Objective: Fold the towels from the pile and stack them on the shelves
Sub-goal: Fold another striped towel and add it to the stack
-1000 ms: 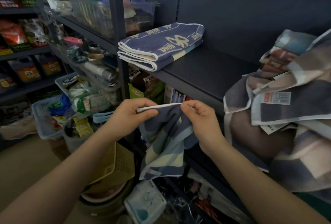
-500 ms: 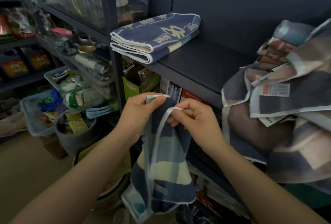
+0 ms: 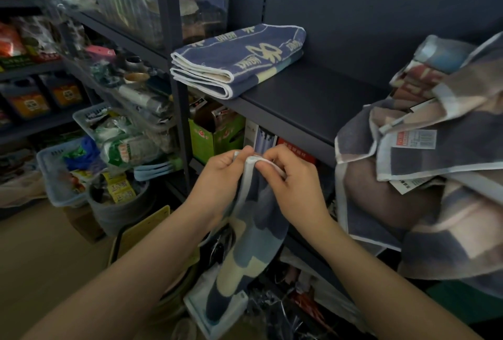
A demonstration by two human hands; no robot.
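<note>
We are pinching the white top edge of a blue checked towel (image 3: 253, 228) with our left hand (image 3: 221, 176) and right hand (image 3: 292, 184), fingers curled, below the shelf (image 3: 313, 100); a folded towel (image 3: 239, 59) and the pile (image 3: 435, 165) are lying on it.

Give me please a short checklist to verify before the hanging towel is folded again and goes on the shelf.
1. Left hand pinches the hanging towel at its top edge: ok.
2. Right hand pinches the same edge: ok.
3. Corners matched evenly: cannot tell, fingers hide them.
4. Lower end hangs free of the clutter beneath: cannot tell.
5. Shelf has bare room beside the folded towel: ok.
6. Pile still holds unfolded towels: ok.
</note>
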